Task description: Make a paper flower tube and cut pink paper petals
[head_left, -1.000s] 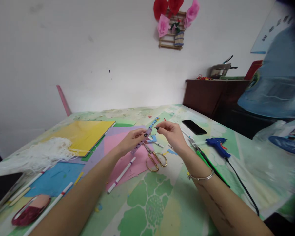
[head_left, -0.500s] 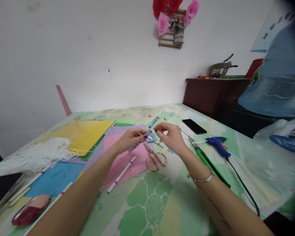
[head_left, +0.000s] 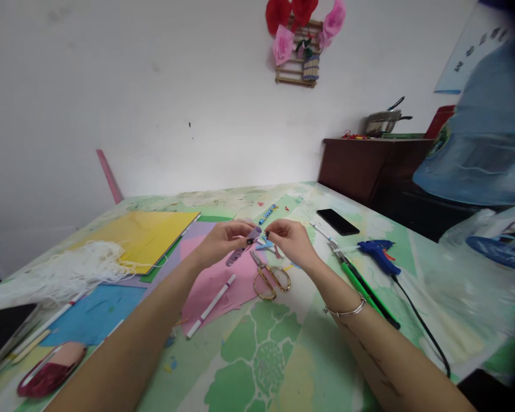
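Head camera view: both forearms reach forward over the patterned tabletop (head_left: 317,349) from the lower corners, with the hands close together near its middle. The left hand (head_left: 218,245) is turned inward, knuckles up, its fingers curled and its thumb stretched toward the other hand. Its fingers are clamped on a purple strip (head_left: 235,257), which slants between them above the pink paper (head_left: 242,283). The right hand (head_left: 292,240) bends at the wrist and points left, palm side down. Its thumb and fingertips are together in a pinch just beside the upper end of the purple strip; whether something small sits between them, one cannot tell.

Gold-handled scissors (head_left: 263,266) lie just below the hands, a white marker (head_left: 210,308) to their left. Beyond the hands lies a blue strip (head_left: 267,214); to the right are a black phone (head_left: 338,222) and a blue glue gun (head_left: 380,256).
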`<action>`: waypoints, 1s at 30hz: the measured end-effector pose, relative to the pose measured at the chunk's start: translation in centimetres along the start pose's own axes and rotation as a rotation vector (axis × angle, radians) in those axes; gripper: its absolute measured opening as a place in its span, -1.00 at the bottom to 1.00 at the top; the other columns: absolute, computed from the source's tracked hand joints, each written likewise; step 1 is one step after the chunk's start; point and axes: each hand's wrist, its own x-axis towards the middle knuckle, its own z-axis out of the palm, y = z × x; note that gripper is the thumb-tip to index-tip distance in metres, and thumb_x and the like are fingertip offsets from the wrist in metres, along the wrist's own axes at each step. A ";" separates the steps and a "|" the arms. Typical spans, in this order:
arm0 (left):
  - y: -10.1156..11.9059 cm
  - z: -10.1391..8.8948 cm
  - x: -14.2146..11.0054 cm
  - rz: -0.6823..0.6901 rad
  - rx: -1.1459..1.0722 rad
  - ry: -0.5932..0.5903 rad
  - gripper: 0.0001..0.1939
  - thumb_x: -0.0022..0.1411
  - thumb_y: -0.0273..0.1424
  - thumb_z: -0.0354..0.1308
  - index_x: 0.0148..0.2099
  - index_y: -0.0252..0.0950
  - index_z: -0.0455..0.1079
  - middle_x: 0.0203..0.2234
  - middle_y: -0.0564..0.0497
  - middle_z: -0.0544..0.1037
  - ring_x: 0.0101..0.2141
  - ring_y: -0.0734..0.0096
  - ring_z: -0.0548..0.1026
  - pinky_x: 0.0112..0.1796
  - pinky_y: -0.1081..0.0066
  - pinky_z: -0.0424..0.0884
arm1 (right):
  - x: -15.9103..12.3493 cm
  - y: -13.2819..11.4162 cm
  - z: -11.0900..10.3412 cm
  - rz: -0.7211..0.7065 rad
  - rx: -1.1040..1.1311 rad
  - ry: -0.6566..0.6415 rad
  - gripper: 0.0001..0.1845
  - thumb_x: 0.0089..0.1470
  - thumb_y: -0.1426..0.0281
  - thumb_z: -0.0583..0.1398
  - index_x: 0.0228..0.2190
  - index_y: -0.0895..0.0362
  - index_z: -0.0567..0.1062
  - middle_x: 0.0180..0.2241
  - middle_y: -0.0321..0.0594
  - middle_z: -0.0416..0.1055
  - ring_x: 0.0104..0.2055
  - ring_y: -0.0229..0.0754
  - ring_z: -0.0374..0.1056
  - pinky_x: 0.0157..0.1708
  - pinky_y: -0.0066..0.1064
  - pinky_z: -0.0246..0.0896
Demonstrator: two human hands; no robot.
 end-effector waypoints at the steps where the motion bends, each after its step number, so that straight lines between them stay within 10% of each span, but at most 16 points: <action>1: 0.0 0.0 0.0 -0.013 -0.008 0.008 -0.84 0.09 -0.36 0.23 -0.26 -0.31 0.52 -0.16 -0.11 0.50 -0.24 0.36 0.45 -0.25 0.38 0.38 | -0.1 -0.1 0.1 0.006 0.002 -0.013 -0.87 -0.14 0.47 0.16 -0.52 0.07 0.53 -0.54 -0.29 0.46 -0.63 -0.27 0.27 -0.56 -0.39 0.16; 16: -0.2 0.3 -0.3 -0.163 -0.031 0.016 -0.81 0.03 -0.39 0.29 -0.26 -0.34 0.52 -0.53 0.01 0.48 -0.62 0.57 0.30 -0.68 0.55 0.19 | -0.5 -0.6 0.7 -0.044 -0.063 -0.073 -0.86 -0.14 0.51 0.16 -0.51 0.10 0.53 -0.53 -0.28 0.48 -0.48 -0.22 0.37 -0.45 -0.40 0.24; 30: -0.3 -1.3 -0.5 -0.181 -0.174 -0.078 -0.78 0.09 -0.40 0.28 -0.17 -0.34 0.50 -0.25 -0.15 0.59 -0.24 0.29 0.54 -0.14 0.30 0.41 | -0.7 -0.9 0.6 -0.157 -0.241 -0.036 -0.83 -0.08 0.53 0.13 -0.47 0.13 0.53 -0.49 -0.29 0.50 -0.40 -0.26 0.39 -0.32 -0.43 0.27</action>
